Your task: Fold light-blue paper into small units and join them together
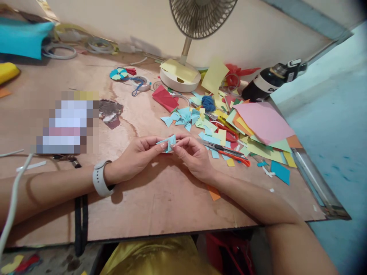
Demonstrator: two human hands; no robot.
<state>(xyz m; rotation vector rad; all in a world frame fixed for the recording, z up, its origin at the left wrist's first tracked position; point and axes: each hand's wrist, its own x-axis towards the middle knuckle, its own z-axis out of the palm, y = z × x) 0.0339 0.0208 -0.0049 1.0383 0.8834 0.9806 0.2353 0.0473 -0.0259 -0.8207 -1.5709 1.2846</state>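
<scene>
A small piece of folded light-blue paper is held between both hands, just above the wooden table. My left hand, with a white watch band at its wrist, pinches the paper's left side between thumb and fingers. From the right, my right hand pinches its other side, fingertips close to those of the left. Fingers cover part of the folds. Beyond the hands lies a pile of folded light-blue paper pieces. A box cutter and orange-handled scissors rest right of my right hand.
A fan stands at the back. Coloured paper sheets, paper scraps and a black bottle crowd the right. Blue yarn lies among the scraps. Tape rolls sit further back; a white cable and black strap are left.
</scene>
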